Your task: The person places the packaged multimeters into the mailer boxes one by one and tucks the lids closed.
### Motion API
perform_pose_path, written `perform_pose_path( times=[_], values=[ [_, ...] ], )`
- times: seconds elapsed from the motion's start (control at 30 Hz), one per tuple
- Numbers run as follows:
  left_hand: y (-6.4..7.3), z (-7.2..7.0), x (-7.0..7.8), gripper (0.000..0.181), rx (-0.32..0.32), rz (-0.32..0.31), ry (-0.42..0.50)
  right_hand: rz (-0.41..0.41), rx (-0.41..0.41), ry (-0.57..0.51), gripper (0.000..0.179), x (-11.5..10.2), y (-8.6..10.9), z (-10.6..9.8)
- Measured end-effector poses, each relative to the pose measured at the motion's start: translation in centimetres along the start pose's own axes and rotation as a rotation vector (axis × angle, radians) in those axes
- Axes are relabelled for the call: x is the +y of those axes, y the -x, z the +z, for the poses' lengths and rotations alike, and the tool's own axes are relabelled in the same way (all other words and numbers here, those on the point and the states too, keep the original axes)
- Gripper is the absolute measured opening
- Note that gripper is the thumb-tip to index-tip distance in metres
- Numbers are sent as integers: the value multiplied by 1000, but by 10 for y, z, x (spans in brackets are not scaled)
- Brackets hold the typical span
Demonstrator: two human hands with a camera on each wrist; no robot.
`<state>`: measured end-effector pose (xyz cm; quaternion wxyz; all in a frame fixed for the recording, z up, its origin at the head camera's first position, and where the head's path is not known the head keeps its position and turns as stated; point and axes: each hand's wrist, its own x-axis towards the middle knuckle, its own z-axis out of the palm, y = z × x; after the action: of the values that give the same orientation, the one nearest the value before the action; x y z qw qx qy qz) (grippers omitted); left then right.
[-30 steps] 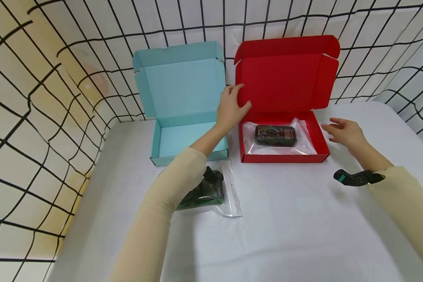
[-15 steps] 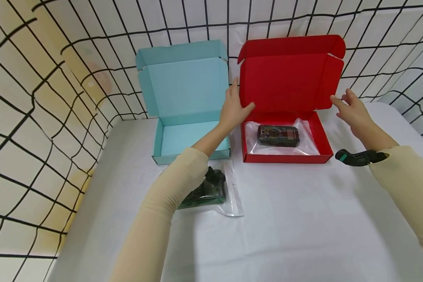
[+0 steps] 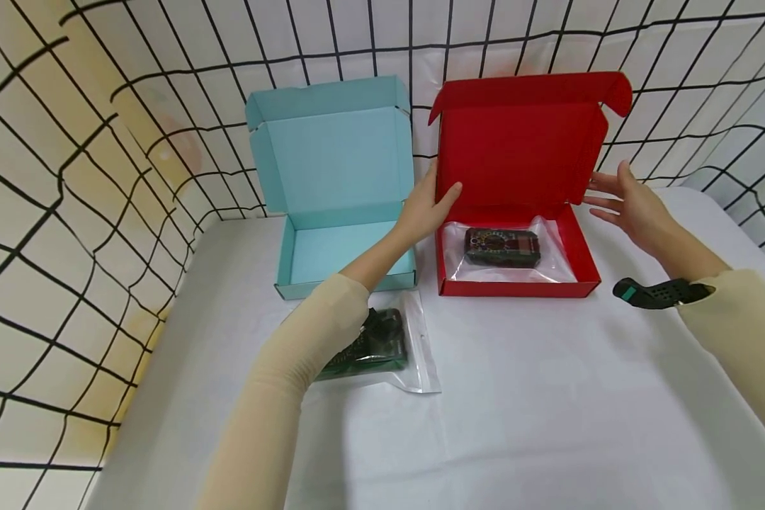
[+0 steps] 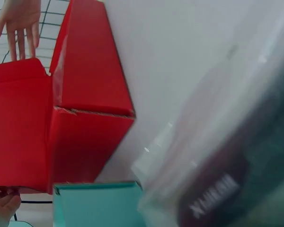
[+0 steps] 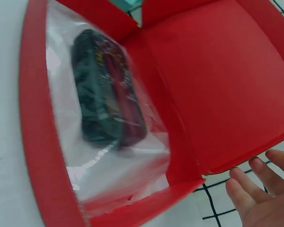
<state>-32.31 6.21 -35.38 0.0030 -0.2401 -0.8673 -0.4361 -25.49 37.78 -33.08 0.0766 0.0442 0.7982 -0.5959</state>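
Observation:
A red cardboard box (image 3: 516, 289) stands with its lid (image 3: 516, 152) raised. Inside lies a multimeter (image 3: 502, 248) in a clear plastic bag (image 5: 109, 175). My left hand (image 3: 426, 207) pinches the lid's left edge, thumb in front and the other fingers mostly behind it; in the left wrist view its fingertips (image 4: 9, 201) show at that edge. At the opposite side, my right hand (image 3: 640, 216) has its fingers stretched out, their tips at the lid's right edge. The right wrist view shows these fingers (image 5: 244, 189) just by the edge, not curled round it.
Left of the red box stands a light blue box (image 3: 331, 163), lid up and nothing seen inside. In front of it, a bagged dark device (image 3: 385, 340) lies partly under my left forearm. Black wire grid (image 3: 370, 49) rises behind the white table (image 3: 516, 411).
My left fingers have gone from beside the lid to its left edge. My right hand rose from beside the box to the lid's right edge. The lid's right side flap has turned inward.

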Motion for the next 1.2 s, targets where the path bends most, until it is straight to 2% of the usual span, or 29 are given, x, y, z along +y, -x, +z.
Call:
perform_pose_path(
  times=[0.13, 0.4, 0.57, 0.73, 0.9, 1.2],
  values=[
    [3, 0, 0, 68, -15, -19, 2, -24, -11, -22, 76, 0, 3, 3],
    [11, -5, -3, 59, -27, -31, 66, 30, -50, -206, 74, 5, 10, -2],
    [22, -7, -5, 60, -58, -68, 127, 13, -44, -302, 75, 14, 15, -3],
    [28, -6, -6, 61, -67, -58, 121, 27, -61, -464, 77, 23, 20, -3],
    [33, -5, -7, 60, -85, -42, 135, 27, -86, -521, 79, 30, 24, -3],
    [33, -6, -10, 54, -97, -64, 413, 20, -154, -583, 81, 37, 27, -3]
  ],
)
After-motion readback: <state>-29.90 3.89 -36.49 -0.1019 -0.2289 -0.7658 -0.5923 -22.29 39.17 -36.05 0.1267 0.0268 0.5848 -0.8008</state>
